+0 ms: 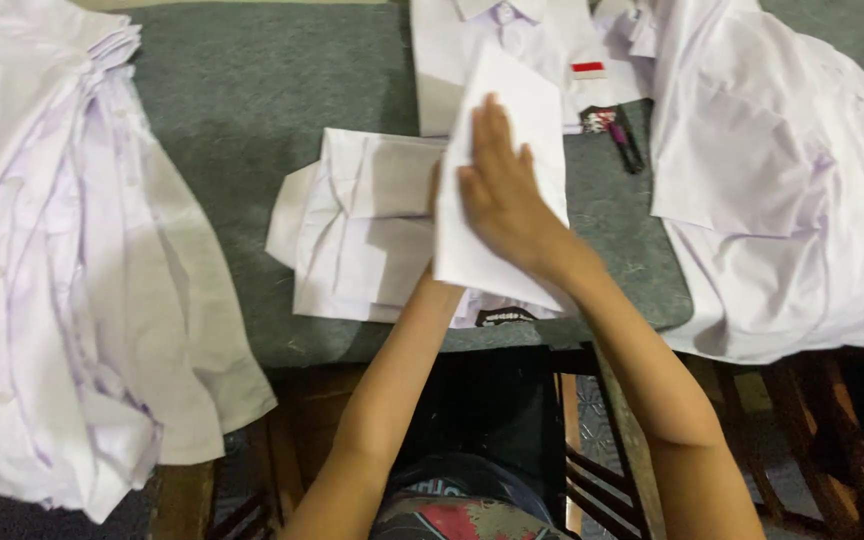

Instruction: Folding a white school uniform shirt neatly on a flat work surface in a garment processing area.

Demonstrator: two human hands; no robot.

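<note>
**White shirt half folded under 2 hands on grey table**

Centre of the scene: a white shirt (372, 230) lying on the grey table cover (252, 100), partly folded, 1 panel lifted and turned over to the right. Right hand (502, 195) flat on top of that raised panel, fingers straight, spread slightly and pointing far, pressing rather than gripping. Left hand (435, 200) mostly hidden behind the panel and the right hand; only a sliver visible at the fold's edge, so impossible to tell whether its fingers are open or closed. Both forearms reaching in from the near edge, crossing close together at the wrists.

Near edge of the shirt: a small black label (505, 317) peeking out beneath the fold.

Far side, just beyond the hands: another white shirt (472, 40) laid flat, collar up, with a small red-and-white patch (588, 69) on its chest. Just right of it, a dark pen-like object (624, 135) on the cover.

Left: a tall stack of white shirts (62, 250) hanging over the table's near edge. Right: a looser heap of white shirts (782, 190), also spilling over the edge.
</note>
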